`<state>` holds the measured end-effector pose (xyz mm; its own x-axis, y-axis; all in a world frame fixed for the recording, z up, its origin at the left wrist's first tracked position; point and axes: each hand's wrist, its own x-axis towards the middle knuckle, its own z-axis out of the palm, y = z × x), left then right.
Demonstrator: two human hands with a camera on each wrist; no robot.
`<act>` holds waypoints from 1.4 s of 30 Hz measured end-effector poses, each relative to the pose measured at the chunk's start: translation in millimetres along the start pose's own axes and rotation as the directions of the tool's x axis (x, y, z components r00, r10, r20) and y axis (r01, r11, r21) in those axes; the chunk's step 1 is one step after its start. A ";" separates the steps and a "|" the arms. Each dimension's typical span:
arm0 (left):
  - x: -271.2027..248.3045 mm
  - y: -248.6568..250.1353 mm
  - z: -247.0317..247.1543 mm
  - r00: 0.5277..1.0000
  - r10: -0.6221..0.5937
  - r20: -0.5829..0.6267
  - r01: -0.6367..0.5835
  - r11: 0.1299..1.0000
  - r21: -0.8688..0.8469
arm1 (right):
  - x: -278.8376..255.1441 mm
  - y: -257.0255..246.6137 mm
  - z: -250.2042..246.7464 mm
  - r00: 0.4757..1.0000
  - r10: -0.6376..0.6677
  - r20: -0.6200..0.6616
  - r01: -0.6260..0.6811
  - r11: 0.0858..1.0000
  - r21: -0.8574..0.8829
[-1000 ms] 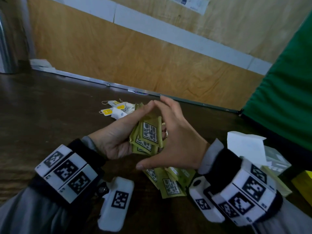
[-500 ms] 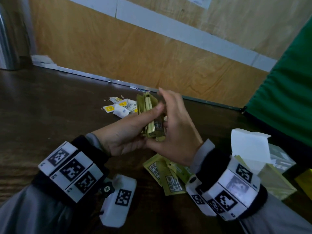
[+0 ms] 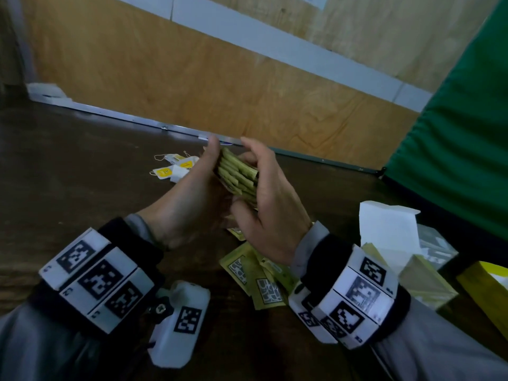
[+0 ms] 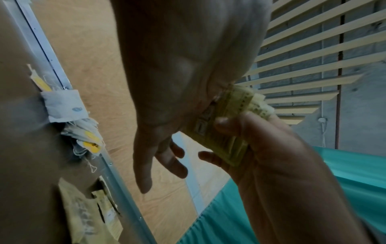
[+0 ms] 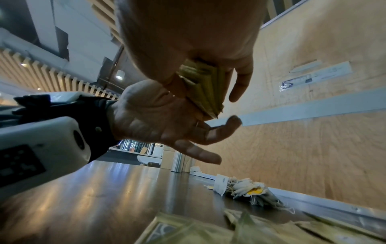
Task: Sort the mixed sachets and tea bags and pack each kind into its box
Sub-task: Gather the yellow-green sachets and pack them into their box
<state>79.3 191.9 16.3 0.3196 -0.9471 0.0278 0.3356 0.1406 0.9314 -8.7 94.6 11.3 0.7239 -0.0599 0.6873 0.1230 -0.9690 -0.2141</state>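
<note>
A stack of green sachets (image 3: pixel 237 176) stands edge-up between both hands above the dark table. My right hand (image 3: pixel 269 213) grips it, thumb and fingers curled round the pack (image 4: pixel 225 132). My left hand (image 3: pixel 192 199) lies flat against the stack's left side with straight fingers, and the palm (image 5: pixel 156 118) cradles the stack (image 5: pixel 206 89). More loose green sachets (image 3: pixel 255 279) lie on the table under my right wrist. A small heap of tea bags (image 3: pixel 176 167) with yellow tags lies beyond my left hand near the wall.
At the right stands an open box with a raised white flap (image 3: pixel 384 229), a pale green box (image 3: pixel 423 281) in front of it and a yellow box (image 3: pixel 489 287) at the edge. A wooden wall panel (image 3: pixel 247 92) closes the table's far side; green cloth (image 3: pixel 453 133) hangs right.
The sachets, fanned with faces showing a second ago, now stand squared up and edge-on. Both hands rose and moved slightly away from me with the stack.
</note>
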 end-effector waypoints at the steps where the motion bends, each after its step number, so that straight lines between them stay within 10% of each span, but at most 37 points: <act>1: 0.7 -0.6 -0.1 1.000 -0.001 -0.002 0.001 1.000 0.019 | -0.1 -2.5 -1.0 1.000 -0.017 0.007 0.017 1.000 -0.026; 15: 3.4 -4.0 5.0 0.998 -0.022 -0.053 0.031 0.984 0.175 | -47.0 14.5 -131.6 0.918 0.320 -0.233 -0.356 0.925 -0.131; 23: 3.3 -8.2 30.2 0.998 0.024 0.050 -0.043 0.903 0.428 | -121.8 51.6 -184.3 0.725 0.683 -0.087 -0.660 0.653 -0.373; 30: 33.1 -17.5 89.1 0.890 0.031 0.454 -0.439 0.322 0.839 | -126.7 61.3 -192.9 0.701 0.713 -0.013 -0.626 0.606 -0.491; 37: 80.1 -43.9 142.6 0.611 -0.202 0.766 -0.786 -0.272 0.555 | -115.8 61.7 -184.9 0.666 0.741 0.089 -0.589 0.595 -0.547; 42: 83.9 -65.5 148.0 0.614 -0.287 0.736 -0.750 -0.504 0.429 | -115.3 59.3 -187.7 0.607 0.775 0.173 -0.591 0.587 -0.553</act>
<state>-47.1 60.5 11.4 -0.5520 -0.8337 0.0168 -0.7888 0.5155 -0.3349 -212.3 -1.0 49.6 0.6524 -0.7463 0.1316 -0.7315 -0.6656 -0.1479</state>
